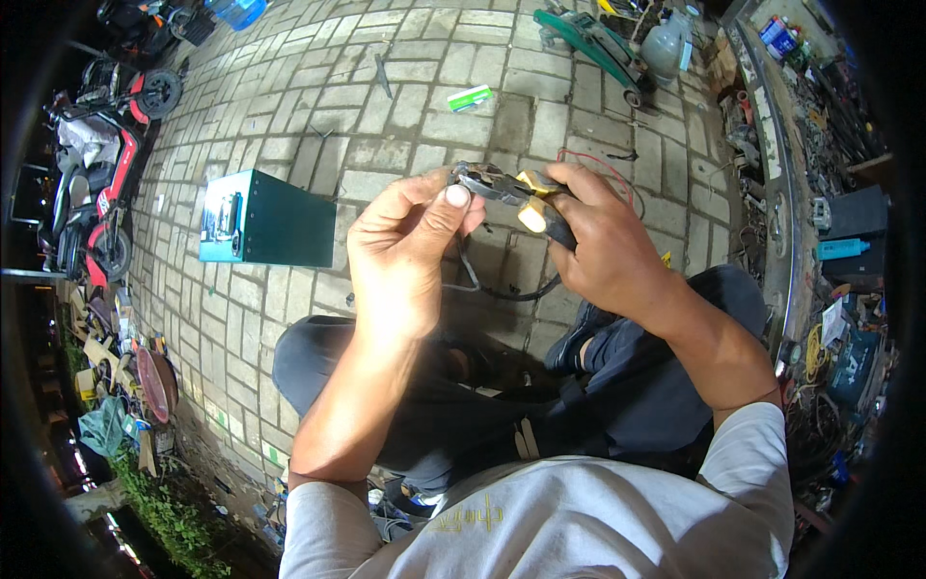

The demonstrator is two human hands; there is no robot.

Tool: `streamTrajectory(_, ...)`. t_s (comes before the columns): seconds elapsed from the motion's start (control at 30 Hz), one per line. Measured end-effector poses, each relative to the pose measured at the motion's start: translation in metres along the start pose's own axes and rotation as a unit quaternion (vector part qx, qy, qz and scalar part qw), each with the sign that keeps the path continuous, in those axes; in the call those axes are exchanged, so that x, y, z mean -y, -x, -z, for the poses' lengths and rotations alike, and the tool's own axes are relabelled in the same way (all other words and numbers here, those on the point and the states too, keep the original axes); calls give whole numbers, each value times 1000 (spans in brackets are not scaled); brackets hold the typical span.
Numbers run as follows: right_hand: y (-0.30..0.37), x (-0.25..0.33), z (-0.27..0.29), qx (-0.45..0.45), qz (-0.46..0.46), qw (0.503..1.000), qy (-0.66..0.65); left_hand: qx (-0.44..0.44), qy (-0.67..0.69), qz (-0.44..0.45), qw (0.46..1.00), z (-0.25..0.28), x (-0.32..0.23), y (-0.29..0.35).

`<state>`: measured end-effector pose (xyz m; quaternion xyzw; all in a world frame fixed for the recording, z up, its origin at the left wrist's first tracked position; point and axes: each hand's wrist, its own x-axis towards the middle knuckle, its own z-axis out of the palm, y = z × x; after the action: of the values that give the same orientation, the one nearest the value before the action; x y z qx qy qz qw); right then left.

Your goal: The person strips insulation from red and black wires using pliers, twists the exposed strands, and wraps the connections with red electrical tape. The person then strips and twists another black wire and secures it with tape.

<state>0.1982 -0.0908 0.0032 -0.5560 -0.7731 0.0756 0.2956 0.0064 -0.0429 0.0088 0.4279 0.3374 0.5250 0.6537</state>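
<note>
My right hand (pixel 617 241) is closed around the handles of pliers (pixel 495 186) with black and yellow grips. Their metal jaws point left and meet a small dark piece (pixel 459 175) pinched between the thumb and fingers of my left hand (pixel 400 251). Just below those fingers hangs a thin cable (pixel 469 266), which seems to run up to the pinched piece. A thicker black cable (pixel 516 294) curves across the paving beneath my hands. My left fingers and the tool partly hide the pinched end, so its exact shape cannot be made out.
A dark green box (pixel 289 220) stands on the paving at left. Ahead lie a green-and-white packet (pixel 470 97) and a green wheeled tool (pixel 588 46), beside a clear jug (pixel 667 46). Red wire (pixel 608 166) loops at right. Clutter and a blue bottle (pixel 843 249) line the right side; a red scooter (pixel 121 179) stands left.
</note>
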Motion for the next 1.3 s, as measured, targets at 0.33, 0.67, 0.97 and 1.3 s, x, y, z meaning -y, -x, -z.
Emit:
streamTrajectory(0.33, 2, -3, -1, 41, -27, 997, -64, 4, -67, -75, 995, -1, 5, 1)
streamTrajectory(0.67, -4, -9, 2, 14, 26, 999, -42, -14, -45, -15, 999, -8, -6, 7)
streamTrajectory(0.97, -8, -13, 0, 16, 27, 996, -89, 27, -5, -8, 1000, -5, -9, 6)
streamTrajectory(1.3, -2, -2, -7, 56, -17, 985, -165, -14, -136, -104, 985, -5, -1, 6)
